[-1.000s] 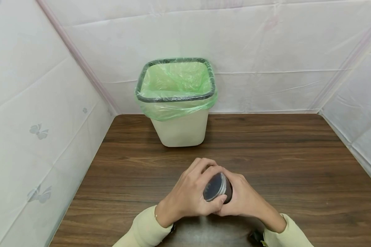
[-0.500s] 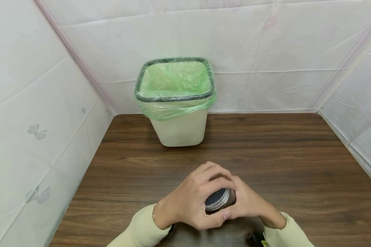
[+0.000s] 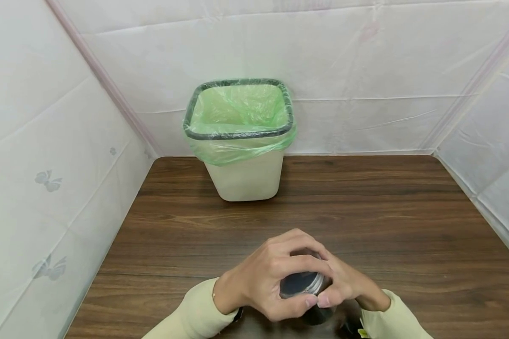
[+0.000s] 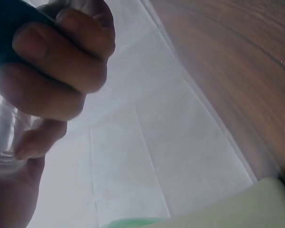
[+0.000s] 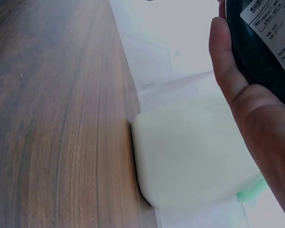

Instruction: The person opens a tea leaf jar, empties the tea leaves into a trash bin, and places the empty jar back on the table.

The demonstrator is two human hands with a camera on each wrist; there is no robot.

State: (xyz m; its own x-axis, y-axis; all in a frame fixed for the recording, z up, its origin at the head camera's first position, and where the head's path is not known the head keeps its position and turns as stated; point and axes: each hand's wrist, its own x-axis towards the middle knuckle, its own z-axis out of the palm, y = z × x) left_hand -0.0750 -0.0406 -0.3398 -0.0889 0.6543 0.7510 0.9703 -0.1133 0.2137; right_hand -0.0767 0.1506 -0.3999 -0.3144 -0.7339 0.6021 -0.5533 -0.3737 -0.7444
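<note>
Both hands hold a round jar [image 3: 298, 284] low in the middle of the head view, above the table. Its dark round top faces up, ringed by a clear ribbed edge, and a dark lower part shows under the right thumb. My left hand [image 3: 269, 278] curls over the top from the left, with the thumb along the near side. From the right, my right hand [image 3: 351, 282] grips the side, partly behind the left fingers. In the right wrist view a white printed label [image 5: 273, 23] sits on the jar's black surface. Clear ribbed plastic [image 4: 4, 161] appears in the left wrist view.
A pale bin [image 3: 248, 181] with a green liner bag [image 3: 237, 153] and dark rim ring stands at the back of the brown wooden table [image 3: 386, 212]. White sheeting [image 3: 343, 56] walls the table on the back and sides. Dark wrist gear shows by the right sleeve.
Both hands and the jar have come lower and slightly right, toward me. The left fingers have swung farther right across the top, and the jar's dark lower part now shows beneath.
</note>
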